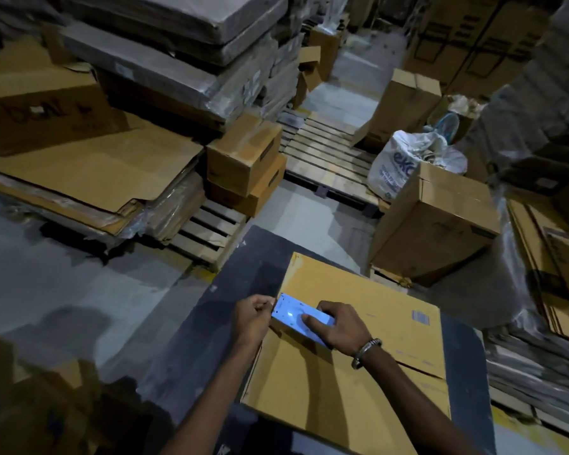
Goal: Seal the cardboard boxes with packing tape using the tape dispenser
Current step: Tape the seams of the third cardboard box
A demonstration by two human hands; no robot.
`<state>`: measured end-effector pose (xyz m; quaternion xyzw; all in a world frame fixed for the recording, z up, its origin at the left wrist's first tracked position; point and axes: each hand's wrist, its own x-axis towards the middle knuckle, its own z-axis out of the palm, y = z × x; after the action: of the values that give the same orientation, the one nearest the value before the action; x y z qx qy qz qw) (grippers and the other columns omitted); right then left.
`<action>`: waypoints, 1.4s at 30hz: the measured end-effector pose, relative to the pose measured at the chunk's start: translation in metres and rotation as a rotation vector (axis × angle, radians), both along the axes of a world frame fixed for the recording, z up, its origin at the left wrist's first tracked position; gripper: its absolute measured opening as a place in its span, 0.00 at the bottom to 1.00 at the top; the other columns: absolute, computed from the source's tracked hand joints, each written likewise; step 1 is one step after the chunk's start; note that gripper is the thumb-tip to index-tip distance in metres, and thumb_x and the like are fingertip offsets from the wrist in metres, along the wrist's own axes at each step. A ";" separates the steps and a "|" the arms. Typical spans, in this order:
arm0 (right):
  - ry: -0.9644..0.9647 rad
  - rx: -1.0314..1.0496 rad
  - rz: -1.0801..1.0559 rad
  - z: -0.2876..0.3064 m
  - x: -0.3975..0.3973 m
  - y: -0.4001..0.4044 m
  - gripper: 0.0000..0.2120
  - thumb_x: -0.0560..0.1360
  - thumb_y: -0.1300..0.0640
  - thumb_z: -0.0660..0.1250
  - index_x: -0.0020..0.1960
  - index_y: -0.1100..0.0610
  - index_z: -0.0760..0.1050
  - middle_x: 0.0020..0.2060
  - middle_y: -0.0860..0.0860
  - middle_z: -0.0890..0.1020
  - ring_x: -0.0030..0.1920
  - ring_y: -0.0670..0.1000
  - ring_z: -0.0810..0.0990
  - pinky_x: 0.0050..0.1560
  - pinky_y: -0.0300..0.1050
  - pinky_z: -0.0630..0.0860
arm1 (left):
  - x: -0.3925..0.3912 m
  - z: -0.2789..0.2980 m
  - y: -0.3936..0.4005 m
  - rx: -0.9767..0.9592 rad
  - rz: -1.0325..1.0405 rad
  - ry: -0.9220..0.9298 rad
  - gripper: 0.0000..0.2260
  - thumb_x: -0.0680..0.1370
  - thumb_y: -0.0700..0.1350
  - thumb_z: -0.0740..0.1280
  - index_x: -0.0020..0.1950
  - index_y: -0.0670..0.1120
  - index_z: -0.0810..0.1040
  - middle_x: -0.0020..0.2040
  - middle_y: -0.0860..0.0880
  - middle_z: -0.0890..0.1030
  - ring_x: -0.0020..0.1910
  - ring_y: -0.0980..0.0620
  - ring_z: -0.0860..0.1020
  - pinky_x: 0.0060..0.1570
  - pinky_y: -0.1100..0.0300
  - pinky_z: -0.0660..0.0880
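While the dark worktop (191, 339) spreads out below both hands, the big cardboard box (352, 366) lies flat on it, right under the grip, its flaps closed and the seam running out to the right of the hands. On the flap beyond the right wrist there's a small barcode label (420, 317). And here's the action: the light blue tape dispenser (298, 315) sits on the box's near-left edge, caught between the two hands. The right hand (337, 325) is wrapped over its right end, fingers curled around it, thumb pressed on its face, a metal bracelet (366, 351) on the wrist just behind. The left hand (252, 318) is at the dispenser's left end, fingers curled in tight there — looks like a pinch at the tape end, though the tape itself is too small to make out.
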<state>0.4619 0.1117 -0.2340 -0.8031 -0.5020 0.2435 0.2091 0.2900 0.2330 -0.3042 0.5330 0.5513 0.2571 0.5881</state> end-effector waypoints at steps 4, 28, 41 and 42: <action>-0.030 -0.043 0.007 0.000 0.008 0.020 0.40 0.71 0.21 0.63 0.32 0.60 0.71 0.24 0.50 0.68 0.27 0.47 0.65 0.32 0.46 0.60 | 0.002 -0.009 0.002 0.036 0.065 0.095 0.08 0.79 0.40 0.73 0.43 0.51 0.85 0.41 0.55 0.86 0.43 0.56 0.85 0.45 0.56 0.83; -0.039 -0.223 0.011 -0.024 0.023 0.053 0.38 0.69 0.22 0.66 0.29 0.58 0.70 0.24 0.51 0.65 0.26 0.49 0.64 0.31 0.48 0.60 | 0.016 -0.054 0.009 -0.128 0.080 0.090 0.05 0.81 0.41 0.71 0.47 0.48 0.83 0.42 0.54 0.84 0.45 0.52 0.83 0.42 0.61 0.76; -0.004 -0.304 0.057 -0.020 0.051 0.038 0.33 0.72 0.26 0.68 0.25 0.52 0.67 0.21 0.48 0.67 0.26 0.49 0.67 0.33 0.48 0.64 | 0.025 -0.057 -0.001 -0.007 0.162 0.190 0.13 0.78 0.47 0.76 0.36 0.55 0.78 0.38 0.56 0.83 0.42 0.51 0.83 0.48 0.47 0.82; -0.006 -0.312 0.053 -0.021 0.052 0.036 0.33 0.72 0.26 0.67 0.25 0.52 0.67 0.21 0.47 0.67 0.26 0.50 0.68 0.33 0.48 0.64 | 0.024 -0.061 -0.001 -0.012 0.159 0.195 0.12 0.78 0.48 0.76 0.36 0.55 0.79 0.38 0.56 0.83 0.42 0.52 0.83 0.48 0.47 0.82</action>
<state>0.5137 0.1474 -0.2551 -0.8132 -0.4796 0.3213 0.0737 0.3142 0.2316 -0.3648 0.5066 0.6479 0.2463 0.5127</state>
